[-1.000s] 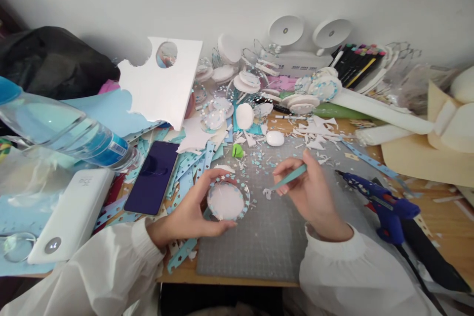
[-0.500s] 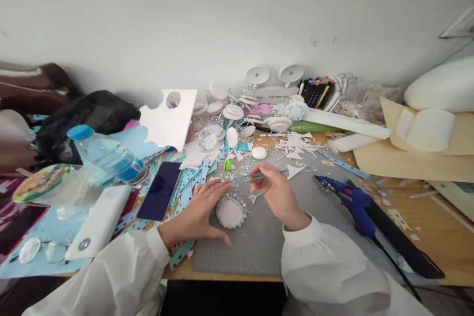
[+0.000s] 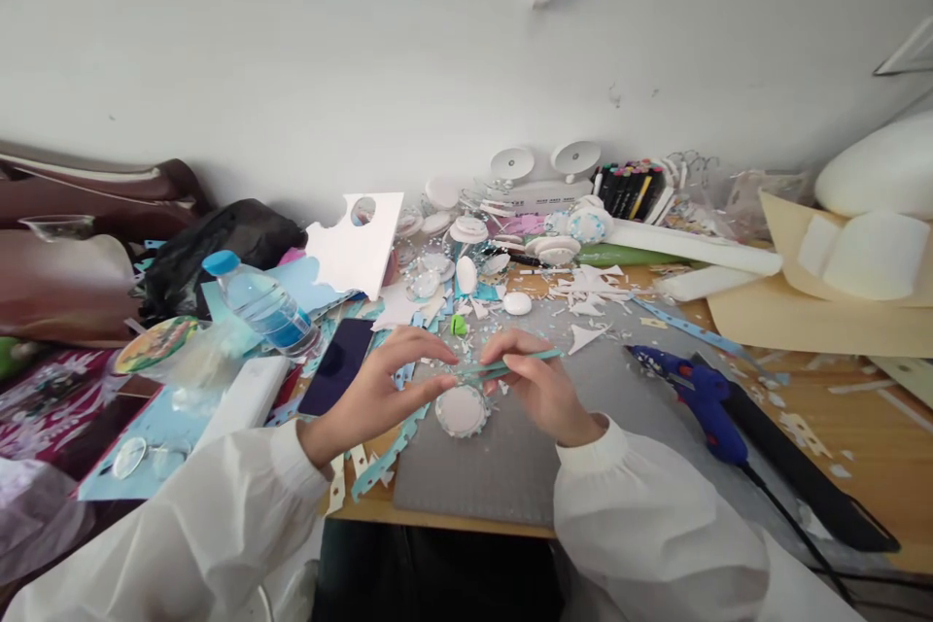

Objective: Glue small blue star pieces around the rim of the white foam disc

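Note:
My right hand (image 3: 539,384) is closed around teal tweezers (image 3: 502,366), whose tips point left. My left hand (image 3: 386,389) is held open at those tips, thumb and forefinger a little apart on either side. Whether a tiny piece sits between them is too small to tell. Just below the hands, a round white disc with a beaded, scalloped rim (image 3: 463,410) lies on the grey cutting mat (image 3: 473,486). A small green object (image 3: 458,324) and a white oval piece (image 3: 517,302) lie beyond the hands.
Right of the mat lie a blue glue gun (image 3: 704,398) and a long black tool (image 3: 794,466). A phone (image 3: 339,369), a water bottle (image 3: 266,306) and glasses (image 3: 150,457) are at left. White discs (image 3: 470,229), paper scraps (image 3: 587,287) and markers (image 3: 631,190) crowd the back.
My left hand has risen from beside the disc to the tweezers' tips. The tweezers now lie flatter in my right hand. The view has shifted slightly left and up.

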A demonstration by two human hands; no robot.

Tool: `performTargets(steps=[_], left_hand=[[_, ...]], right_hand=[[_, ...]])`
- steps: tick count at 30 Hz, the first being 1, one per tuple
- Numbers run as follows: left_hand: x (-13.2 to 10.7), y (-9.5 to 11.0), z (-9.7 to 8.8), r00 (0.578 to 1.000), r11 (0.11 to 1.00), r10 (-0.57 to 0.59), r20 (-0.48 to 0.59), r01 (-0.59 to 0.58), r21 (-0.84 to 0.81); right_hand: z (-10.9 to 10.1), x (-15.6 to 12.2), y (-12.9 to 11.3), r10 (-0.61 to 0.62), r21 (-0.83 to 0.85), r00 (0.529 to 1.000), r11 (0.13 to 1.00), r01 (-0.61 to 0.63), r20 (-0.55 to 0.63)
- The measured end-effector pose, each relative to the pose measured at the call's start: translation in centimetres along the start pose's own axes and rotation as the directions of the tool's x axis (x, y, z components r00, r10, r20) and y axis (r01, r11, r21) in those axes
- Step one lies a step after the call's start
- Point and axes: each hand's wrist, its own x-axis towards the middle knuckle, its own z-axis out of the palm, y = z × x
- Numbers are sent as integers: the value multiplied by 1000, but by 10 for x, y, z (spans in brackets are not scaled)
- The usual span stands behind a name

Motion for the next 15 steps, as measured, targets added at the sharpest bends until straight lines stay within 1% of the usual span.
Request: performTargets(steps=[2,4,8,11,13,15], left_hand=[[1,3,1,1000,1000,9,20,-9,1],[2,3,1,999,1000,18,36,-18,11],[0,-4,0,999,999,4,48,-7,45],[-6,-15,-2,999,999,-28,24,27,38],[-11,-23,-4,999,998,-53,10,52,18],[-16,-30,-5,996,996,-92,5,92,-7]], right_hand=[[-1,-1,2,-17,-40,999,999,19,50],[-1,-2,3,-34,-84,997,996,40,74],[-2,-1,6,-29,-138,998,990,36,51],[-4,1,6,-11,-100,999,995,7,-39],[-6,5,4,-26,-74,989,997,15,-146],[-9,9,1,-48,-66,967,997,33,-252]])
